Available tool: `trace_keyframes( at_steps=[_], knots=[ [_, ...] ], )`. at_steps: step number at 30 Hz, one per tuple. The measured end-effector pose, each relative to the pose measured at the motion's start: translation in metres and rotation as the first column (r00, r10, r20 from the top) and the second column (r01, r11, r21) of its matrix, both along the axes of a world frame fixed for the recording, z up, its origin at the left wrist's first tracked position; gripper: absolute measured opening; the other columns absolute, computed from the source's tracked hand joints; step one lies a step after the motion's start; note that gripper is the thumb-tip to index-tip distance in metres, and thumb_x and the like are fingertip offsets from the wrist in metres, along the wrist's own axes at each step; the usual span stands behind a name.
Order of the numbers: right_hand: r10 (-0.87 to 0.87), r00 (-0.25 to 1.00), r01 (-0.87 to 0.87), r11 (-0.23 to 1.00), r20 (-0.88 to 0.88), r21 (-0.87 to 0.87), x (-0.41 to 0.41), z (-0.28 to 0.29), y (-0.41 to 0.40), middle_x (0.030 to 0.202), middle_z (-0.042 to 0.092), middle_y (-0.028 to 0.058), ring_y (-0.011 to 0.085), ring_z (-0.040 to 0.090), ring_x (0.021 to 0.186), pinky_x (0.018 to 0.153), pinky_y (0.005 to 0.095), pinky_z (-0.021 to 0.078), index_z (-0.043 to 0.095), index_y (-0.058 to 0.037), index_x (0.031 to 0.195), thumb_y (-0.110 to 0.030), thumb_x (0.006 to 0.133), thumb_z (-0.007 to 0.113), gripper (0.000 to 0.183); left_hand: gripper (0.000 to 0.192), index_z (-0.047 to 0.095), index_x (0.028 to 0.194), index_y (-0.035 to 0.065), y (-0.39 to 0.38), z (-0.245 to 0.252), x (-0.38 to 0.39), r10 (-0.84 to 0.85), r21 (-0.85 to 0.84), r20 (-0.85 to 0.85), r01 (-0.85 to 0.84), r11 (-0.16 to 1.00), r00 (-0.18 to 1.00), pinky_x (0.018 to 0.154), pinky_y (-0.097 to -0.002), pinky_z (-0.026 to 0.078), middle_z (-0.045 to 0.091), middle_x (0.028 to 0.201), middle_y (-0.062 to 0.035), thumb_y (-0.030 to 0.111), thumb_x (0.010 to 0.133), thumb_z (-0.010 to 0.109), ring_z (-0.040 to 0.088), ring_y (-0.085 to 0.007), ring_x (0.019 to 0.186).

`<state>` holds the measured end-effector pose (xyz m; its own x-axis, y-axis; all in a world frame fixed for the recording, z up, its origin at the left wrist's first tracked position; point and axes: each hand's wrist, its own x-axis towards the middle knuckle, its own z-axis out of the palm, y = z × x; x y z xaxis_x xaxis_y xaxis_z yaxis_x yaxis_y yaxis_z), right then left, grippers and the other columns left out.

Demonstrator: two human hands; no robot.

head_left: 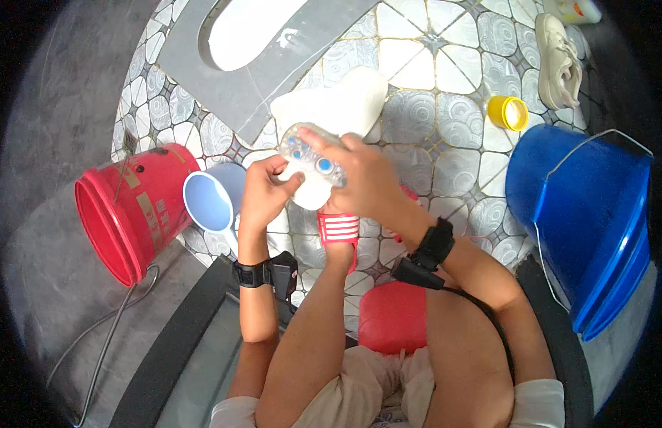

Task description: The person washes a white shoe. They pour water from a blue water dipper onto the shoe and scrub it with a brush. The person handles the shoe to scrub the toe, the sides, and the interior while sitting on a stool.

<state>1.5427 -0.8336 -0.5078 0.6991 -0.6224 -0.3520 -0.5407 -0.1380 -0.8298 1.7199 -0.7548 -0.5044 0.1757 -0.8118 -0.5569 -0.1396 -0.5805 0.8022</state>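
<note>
My right hand (pixel 363 174) grips a clear plastic scrub brush (pixel 337 170) with blue round spots, its index finger stretched along the top. The brush lies over a white item (pixel 311 191), pinched between the thumb and fingers of my left hand (pixel 269 190). Glare washes out that item, so its exact kind is unclear; it may be part of a shoe. Just beyond the brush is a larger white piece (pixel 357 101), also overexposed. Whether the two white parts join is hidden behind the brush and my right hand.
A red bucket (pixel 159 198) and a light blue dipper (pixel 216 198) are at left. A blue bucket (pixel 571 214), a yellow tub (pixel 507 113) and a white sneaker (pixel 558 64) are at right. Ahead is a squat toilet (pixel 245 37); a red stool (pixel 392 318) is beneath me.
</note>
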Motion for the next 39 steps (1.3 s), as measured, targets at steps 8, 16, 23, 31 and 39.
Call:
trace_keyframes(
  at_steps=[8,16,23,31,39],
  knots=[
    [-0.365,0.93,0.332,0.891,-0.053,-0.308,-0.003,-0.02,-0.038,0.087,0.06,0.0172,0.0351,0.06,0.084,0.073,0.0404,0.0479,0.043,-0.0283,0.135,-0.008,0.062,0.055,0.077,0.038,0.057,0.115,-0.0085,-0.007,0.007,-0.007,-0.124,0.013,0.194,0.124,0.992,0.973,0.069,-0.0186,0.046,0.067,0.098,-0.0081,-0.007,0.077,0.061,0.059,-0.007,0.084],
    [-0.341,0.921,0.374,0.908,0.186,-0.187,-0.003,-0.03,-0.028,0.094,0.063,0.0204,0.0347,0.061,0.081,0.073,0.0388,0.0476,0.048,-0.0237,0.132,-0.005,0.06,0.054,0.075,0.05,0.056,0.119,-0.0009,-0.001,-0.003,-0.009,-0.042,-0.101,0.233,0.067,0.993,0.972,0.057,-0.0221,0.04,0.051,0.067,-0.002,0.002,0.069,0.066,0.044,-0.0062,0.061],
    [-0.224,0.969,0.235,0.967,0.107,-0.102,0.008,0.003,-0.02,0.08,0.057,0.0173,0.0348,0.058,0.074,0.067,0.0403,0.0468,0.045,-0.0297,0.134,-0.007,0.058,0.055,0.08,0.057,0.054,0.123,0.001,-0.008,-0.001,-0.006,-0.069,-0.084,0.308,0.099,0.992,0.949,0.056,-0.0231,0.039,0.042,0.065,-0.0017,0.005,0.068,0.067,0.042,-0.0093,0.058],
    [-0.297,0.947,0.316,0.93,0.124,-0.187,-0.011,-0.034,-0.05,0.084,0.059,0.0184,0.039,0.061,0.074,0.067,0.0446,0.0497,0.046,-0.0217,0.133,-0.012,0.059,0.061,0.076,0.062,0.052,0.126,0.0046,-0.008,-0.004,-0.019,-0.042,-0.078,0.277,0.066,0.995,0.96,0.057,-0.0245,0.039,0.043,0.065,-0.0012,0.006,0.067,0.068,0.041,-0.0103,0.058],
    [-0.219,0.963,0.234,0.969,0.158,-0.079,0.009,0.002,-0.012,0.081,0.056,0.0178,0.0387,0.059,0.077,0.068,0.0449,0.0491,0.046,-0.0277,0.133,-0.01,0.06,0.061,0.077,0.066,0.048,0.131,0.0069,-0.006,-0.008,-0.004,-0.197,0.011,0.332,0.205,0.979,0.922,0.058,-0.0257,0.041,0.042,0.065,-0.0023,0.008,0.068,0.067,0.042,-0.0119,0.058]
  ],
)
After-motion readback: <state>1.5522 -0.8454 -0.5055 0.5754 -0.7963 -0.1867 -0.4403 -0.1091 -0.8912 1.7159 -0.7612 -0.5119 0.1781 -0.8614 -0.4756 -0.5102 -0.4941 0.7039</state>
